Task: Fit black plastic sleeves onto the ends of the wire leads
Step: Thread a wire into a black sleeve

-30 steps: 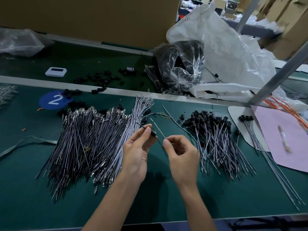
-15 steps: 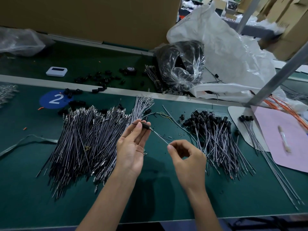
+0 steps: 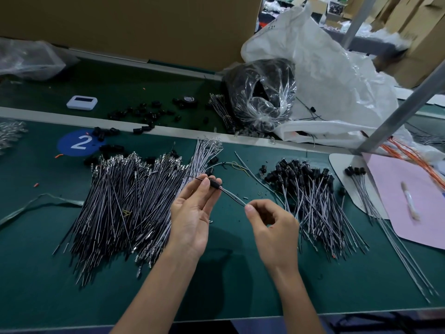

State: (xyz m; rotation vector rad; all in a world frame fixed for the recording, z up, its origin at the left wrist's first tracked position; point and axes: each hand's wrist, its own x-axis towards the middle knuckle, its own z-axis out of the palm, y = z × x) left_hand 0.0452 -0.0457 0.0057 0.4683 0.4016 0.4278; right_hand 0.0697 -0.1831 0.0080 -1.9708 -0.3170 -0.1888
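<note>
Likely light and whippy, wire lead (image 3: 233,196) wants pinching near its end; right hand (image 3: 273,229) pinches it; left hand (image 3: 192,214), ten o'clock, pinches black sleeve (image 3: 213,183).

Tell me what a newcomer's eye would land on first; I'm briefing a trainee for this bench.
The hands at the centre: the left hand pinches a black sleeve on a wire lead, and the right hand pinches that lead further along. A big pile of bare leads sprawls to their left, a smaller pile of sleeved leads to their right. A crumpled white plastic bag fills the back right.
</note>
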